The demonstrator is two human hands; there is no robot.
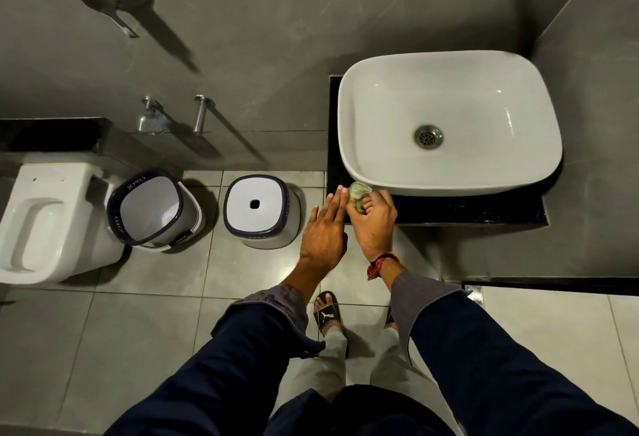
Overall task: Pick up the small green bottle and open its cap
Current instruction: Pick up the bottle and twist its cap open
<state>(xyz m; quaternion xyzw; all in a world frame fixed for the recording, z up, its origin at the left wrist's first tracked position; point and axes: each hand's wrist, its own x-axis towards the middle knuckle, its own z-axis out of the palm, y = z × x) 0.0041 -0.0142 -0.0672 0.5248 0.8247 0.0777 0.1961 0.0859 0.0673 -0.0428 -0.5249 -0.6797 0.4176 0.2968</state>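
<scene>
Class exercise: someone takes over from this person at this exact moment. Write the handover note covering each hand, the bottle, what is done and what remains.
Right hand: closed around the small green bottle, held up in front of the sink, near the counter edge.
Left hand: open, fingers straight, beside the bottle, holding nothing.
Done: bottle picked up.
Left: open the cap; whether it is already loosened cannot be told from here.

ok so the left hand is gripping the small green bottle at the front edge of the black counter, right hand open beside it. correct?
Hands are swapped. In the head view the right hand grips the small green bottle at the front edge of the black counter, just in front of the white rectangular basin. The left hand is open, fingers extended, beside it.
</scene>
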